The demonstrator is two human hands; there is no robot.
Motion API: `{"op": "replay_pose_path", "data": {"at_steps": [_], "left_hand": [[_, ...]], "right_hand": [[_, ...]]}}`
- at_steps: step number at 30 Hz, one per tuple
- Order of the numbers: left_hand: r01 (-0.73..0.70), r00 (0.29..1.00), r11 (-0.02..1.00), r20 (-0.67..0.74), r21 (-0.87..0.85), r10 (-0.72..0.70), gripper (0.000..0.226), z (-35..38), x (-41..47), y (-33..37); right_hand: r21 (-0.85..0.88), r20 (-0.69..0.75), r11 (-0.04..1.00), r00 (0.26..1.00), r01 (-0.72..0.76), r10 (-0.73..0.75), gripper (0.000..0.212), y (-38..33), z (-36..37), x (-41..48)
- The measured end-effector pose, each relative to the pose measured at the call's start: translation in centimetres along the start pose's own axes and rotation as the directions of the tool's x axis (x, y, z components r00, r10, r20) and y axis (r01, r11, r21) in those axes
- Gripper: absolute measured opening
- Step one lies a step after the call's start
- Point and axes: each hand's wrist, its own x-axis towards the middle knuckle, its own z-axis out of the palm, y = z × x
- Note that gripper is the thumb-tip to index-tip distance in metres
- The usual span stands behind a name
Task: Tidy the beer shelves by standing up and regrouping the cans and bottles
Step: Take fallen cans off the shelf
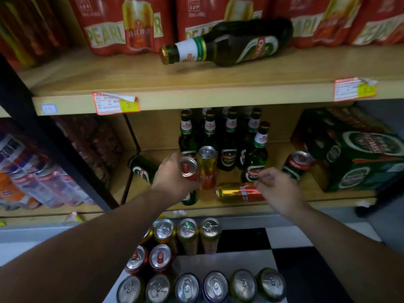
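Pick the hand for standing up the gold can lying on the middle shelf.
Right. The right hand sits at the end of the gold can and seems free; the left hand is busy gripping a red can.

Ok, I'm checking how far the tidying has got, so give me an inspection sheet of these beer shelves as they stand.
Surface: wooden shelves.
Job's things: green bottle lying on upper shelf; fallen gold can on middle shelf; upright bottles grouped behind.
Clutter: peeling price tag.
Hands: left hand grips red can; right hand at the fallen can, grip unclear.
Cables: nothing seen.
Surroundings: red multipacks above, green carton right, standing cans below.
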Motion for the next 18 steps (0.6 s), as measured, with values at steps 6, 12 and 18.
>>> {"op": "replay_pose_path", "data": {"at_steps": [6,12,18], "left_hand": [[-0.063,0.995,0.995,0.070,-0.076,0.068,0.062,1.9,-0.1,3.7],[-0.123,0.987,0.991,0.100,-0.048,0.127,0.062,3.0,0.2,5.8],[-0.146,0.979,0.989,0.144,-0.016,0.146,0.055,3.8,1.1,6.3]], "right_hand": [[-0.052,-0.328,0.989,0.937,-0.140,0.116,0.041,2.5,-4.7,2.7],[-0.017,-0.348,0.982,0.922,-0.188,0.171,0.072,3.9,-7.0,5.9],[0.009,-0.162,0.971,0.958,-0.238,0.236,0.097,6.1,-5.9,8.4]]}}
